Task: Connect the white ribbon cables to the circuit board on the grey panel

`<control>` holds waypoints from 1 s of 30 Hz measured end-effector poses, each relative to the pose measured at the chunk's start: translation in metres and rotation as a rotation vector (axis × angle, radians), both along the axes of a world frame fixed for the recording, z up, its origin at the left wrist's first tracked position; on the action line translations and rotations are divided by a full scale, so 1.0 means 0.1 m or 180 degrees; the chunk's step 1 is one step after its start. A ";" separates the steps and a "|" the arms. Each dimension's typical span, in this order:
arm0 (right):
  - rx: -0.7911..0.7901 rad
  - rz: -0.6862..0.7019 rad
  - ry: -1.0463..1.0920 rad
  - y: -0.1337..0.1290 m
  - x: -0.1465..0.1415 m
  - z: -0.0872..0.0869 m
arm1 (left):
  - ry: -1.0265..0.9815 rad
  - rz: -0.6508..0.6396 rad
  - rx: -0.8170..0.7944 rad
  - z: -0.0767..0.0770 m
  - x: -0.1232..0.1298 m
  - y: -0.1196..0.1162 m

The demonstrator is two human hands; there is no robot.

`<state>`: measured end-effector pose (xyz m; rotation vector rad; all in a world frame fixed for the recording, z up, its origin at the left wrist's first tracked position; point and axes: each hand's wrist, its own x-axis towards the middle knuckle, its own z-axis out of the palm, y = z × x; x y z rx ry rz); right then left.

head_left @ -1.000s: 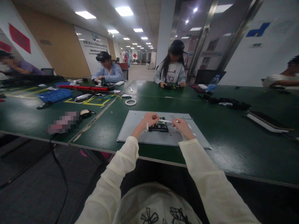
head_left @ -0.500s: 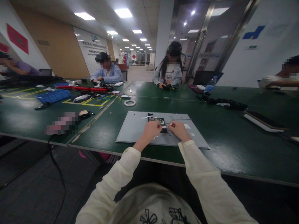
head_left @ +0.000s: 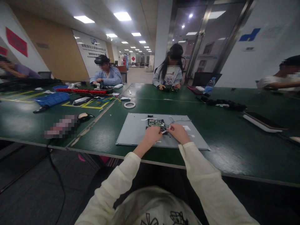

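Note:
A green circuit board (head_left: pixel 156 122) in a dark frame sits on a flat grey panel (head_left: pixel 131 131) in front of me. My left hand (head_left: pixel 152 135) is closed at the board's near edge, fingertips pinched; what they hold is too small to make out. Just right of the board, my right hand (head_left: pixel 179 132) is also closed in a pinch, beside a thin grey cable (head_left: pixel 179 120). Its fingertips meet around something small that I cannot name. A white strip (head_left: pixel 146 119) sticks out at the board's far left corner, and white tape pieces (head_left: pixel 187 128) lie beside my right hand.
A white tape roll (head_left: pixel 129 105) and a small wrench (head_left: pixel 130 92) lie beyond the panel on the green table (head_left: pixel 100 131). To the left are a blue tray (head_left: pixel 52 99) and loose wires. A bottle (head_left: pixel 209 86) stands far right. Several people sit around the table.
My left hand has drawn slightly toward me, so more of the board shows. My right hand stays almost in place. The person opposite has moved their hands farther apart.

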<state>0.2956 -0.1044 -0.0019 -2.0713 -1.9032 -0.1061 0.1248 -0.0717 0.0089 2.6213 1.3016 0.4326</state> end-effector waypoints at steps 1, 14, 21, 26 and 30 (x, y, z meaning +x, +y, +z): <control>-0.0007 -0.0036 -0.0090 -0.01 -0.01 -0.01 | 0.0016 -0.0012 -0.0008 0.00 -0.01 0.01; -0.0013 -0.0343 -0.0490 -0.08 -0.08 -0.03 | -0.0334 -0.0220 -0.0282 0.03 -0.03 0.07; 0.0136 -0.0319 -0.0344 -0.06 -0.09 -0.04 | -0.0522 -0.0299 -0.0544 0.06 -0.06 0.09; 0.0189 -0.0292 -0.0222 -0.03 -0.09 -0.04 | -0.0480 -0.0320 -0.0475 0.02 -0.05 0.08; 0.0086 -0.0266 -0.0187 -0.03 -0.10 -0.04 | -0.0377 -0.0250 -0.0389 -0.01 -0.04 0.08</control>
